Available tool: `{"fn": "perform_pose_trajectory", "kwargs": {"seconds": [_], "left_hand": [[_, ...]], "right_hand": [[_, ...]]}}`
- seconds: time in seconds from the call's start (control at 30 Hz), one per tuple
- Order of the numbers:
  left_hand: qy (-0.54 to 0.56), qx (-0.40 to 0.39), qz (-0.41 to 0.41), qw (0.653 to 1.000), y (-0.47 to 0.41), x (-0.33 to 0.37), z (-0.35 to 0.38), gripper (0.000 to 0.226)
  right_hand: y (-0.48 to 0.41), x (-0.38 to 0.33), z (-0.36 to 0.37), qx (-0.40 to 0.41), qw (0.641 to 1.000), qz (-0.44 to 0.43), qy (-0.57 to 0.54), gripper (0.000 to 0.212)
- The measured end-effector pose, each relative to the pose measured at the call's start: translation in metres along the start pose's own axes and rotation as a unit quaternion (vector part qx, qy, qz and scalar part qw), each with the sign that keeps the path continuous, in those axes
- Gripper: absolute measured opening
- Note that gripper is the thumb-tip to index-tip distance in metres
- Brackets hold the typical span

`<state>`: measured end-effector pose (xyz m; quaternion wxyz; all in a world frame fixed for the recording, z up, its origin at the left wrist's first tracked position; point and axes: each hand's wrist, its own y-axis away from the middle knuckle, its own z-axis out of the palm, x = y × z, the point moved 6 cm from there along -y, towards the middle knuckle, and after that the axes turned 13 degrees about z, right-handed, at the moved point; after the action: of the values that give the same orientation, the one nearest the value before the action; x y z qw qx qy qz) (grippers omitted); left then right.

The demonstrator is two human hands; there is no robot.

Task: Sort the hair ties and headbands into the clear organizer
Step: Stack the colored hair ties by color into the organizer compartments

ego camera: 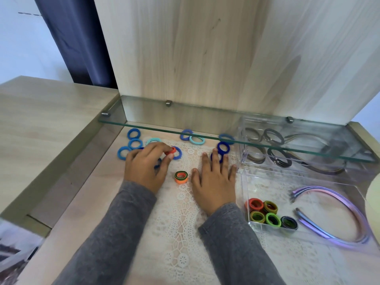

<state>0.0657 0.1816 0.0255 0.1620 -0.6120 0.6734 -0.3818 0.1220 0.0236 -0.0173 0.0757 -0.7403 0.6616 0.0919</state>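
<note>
Pinching a red hair tie [171, 150] with left hand [144, 167]; resting right hand [214, 178] flat, spread (on lace mat [181, 223]).

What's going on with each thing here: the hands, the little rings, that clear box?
Left hand, pinching a red hair tie.
Right hand, flat on the lace mat, fingers straight.
Orange hair tie, loose on the mat between the hands.
Blue hair ties, scattered loose, unsorted.
Clear organizer, holding coloured ties and headbands.
</note>
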Motion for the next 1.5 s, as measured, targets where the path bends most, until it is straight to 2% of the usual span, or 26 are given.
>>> {"fn": "perform_pose_trajectory", "kwargs": {"seconds": [0.33, 0.93, 1.17, 1.3, 1.43, 1.5], "left_hand": [[-0.027, -0.053, 0.096, 0.994, 0.023, 0.036, -0.003, 0.019], [-0.012, -0.100, 0.051, 0.994, 0.023, 0.031, 0.001, 0.024], [0.001, -0.102, 0.006, 0.995, 0.025, 0.026, 0.001, 0.041], [0.008, -0.106, -0.026, 0.994, 0.025, 0.020, 0.004, 0.039], [0.005, -0.112, -0.074, 0.991, 0.028, 0.013, 0.008, 0.042], [-0.006, -0.119, -0.088, 0.989, 0.028, 0.010, 0.010, 0.045]], "right_hand": [[0.005, 0.001, -0.006, 0.010, 1.000, -0.006, -0.017, 0.059], [0.008, 0.001, -0.007, 0.023, 0.999, -0.006, -0.029, 0.055], [0.010, 0.001, -0.011, 0.031, 0.998, -0.017, -0.059, 0.054], [0.012, -0.003, -0.016, 0.041, 0.991, -0.049, -0.114, 0.049], [0.019, -0.005, -0.025, 0.099, 0.965, -0.115, -0.213, 0.045], [0.022, -0.007, -0.025, 0.081, 0.959, -0.142, -0.232, 0.035]]}}
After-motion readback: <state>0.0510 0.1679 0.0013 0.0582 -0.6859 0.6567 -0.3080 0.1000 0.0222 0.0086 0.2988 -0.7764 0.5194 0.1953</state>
